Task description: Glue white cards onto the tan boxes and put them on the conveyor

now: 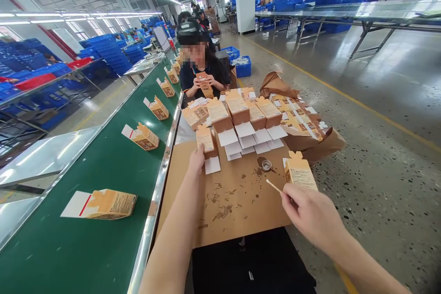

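My left hand is closed on the side of an orange-brown printed carton with a white flap hanging from its near end. This carton stands at the left of the cardboard-topped table. In my right hand is a thin stick like a cotton swab, pinched between thumb and fingers, its pale tip pointing left. Just behind that hand is another carton, partly hidden by it; whether the hand touches it I cannot tell. A small round dish sits on the table amid dark wet stains.
Several cartons with white flaps are piled at the table's far side. To the left runs a green conveyor belt with a metal edge, carrying spaced cartons. A co-worker sits beyond the pile holding a carton. Brown wrapping paper surrounds flat cartons at right.
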Demonstrator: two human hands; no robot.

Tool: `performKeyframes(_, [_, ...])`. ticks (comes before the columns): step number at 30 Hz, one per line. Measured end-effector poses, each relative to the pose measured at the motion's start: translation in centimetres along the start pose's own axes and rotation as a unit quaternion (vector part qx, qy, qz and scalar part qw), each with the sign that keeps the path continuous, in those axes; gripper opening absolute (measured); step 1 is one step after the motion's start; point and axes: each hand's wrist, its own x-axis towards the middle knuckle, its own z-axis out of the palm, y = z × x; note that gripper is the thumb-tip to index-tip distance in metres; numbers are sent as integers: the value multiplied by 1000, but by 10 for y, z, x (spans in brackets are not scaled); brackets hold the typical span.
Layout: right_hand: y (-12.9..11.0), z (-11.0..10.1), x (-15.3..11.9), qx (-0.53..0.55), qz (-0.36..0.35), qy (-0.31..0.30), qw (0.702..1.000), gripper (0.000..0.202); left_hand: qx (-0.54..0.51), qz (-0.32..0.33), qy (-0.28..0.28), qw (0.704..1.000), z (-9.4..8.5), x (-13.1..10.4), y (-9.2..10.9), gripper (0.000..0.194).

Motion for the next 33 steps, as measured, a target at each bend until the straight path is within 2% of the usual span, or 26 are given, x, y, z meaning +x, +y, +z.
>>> performKeyframes(3, [0, -18, 47, -97, 99, -162, 977, 35, -35, -34, 29, 998, -42, -37, -10, 49])
performKeyframes(6, [0, -20, 86, -119, 116, -223, 961, 34, -112, -65, 14, 991, -76, -85, -24, 64])
performKeyframes(8, [2, -14, 101, -122, 109, -242, 956, 36, -138, -87, -10, 986, -86, -115, -32, 75])
performKeyframes(10, [5, -6, 110, -126, 102, -259, 952, 37, -138, -102, -33, 985, -84, -138, -36, 85])
performKeyframes(12, [7, 0, 115, -131, 97, -275, 948, 35, -137, -106, -57, 983, -76, -151, -37, 90])
performKeyframes(15, [8, 2, 125, -140, 93, -285, 944, 33, -123, -99, -91, 983, -63, -157, -37, 90])
performKeyframes(18, [10, -5, 130, -142, 92, -277, 946, 33, -106, -93, -104, 985, -59, -155, -39, 91])
performKeyframes(21, [11, -12, 116, -143, 98, -260, 950, 34, -101, -87, -100, 986, -62, -152, -42, 92])
performKeyframes(24, [3, 1, 76, -80, 62, -193, 976, 36, -101, -79, -89, 988, -60, -152, -44, 90])
performKeyframes(26, [-12, 25, 42, 13, -1, -131, 991, 37, -96, -76, -83, 989, -56, -153, -45, 90])
performKeyframes(29, [-43, 73, 0, 79, -62, -85, 991, 35, -90, -75, -73, 990, -50, -155, -45, 90])
performKeyframes(31, [-62, 102, -15, 84, -76, -78, 990, 33, -92, -74, -66, 991, -47, -157, -44, 87])
performKeyframes(33, [-75, 121, -21, 83, -81, -79, 990, 30, -92, -75, -65, 991, -47, -159, -43, 83])
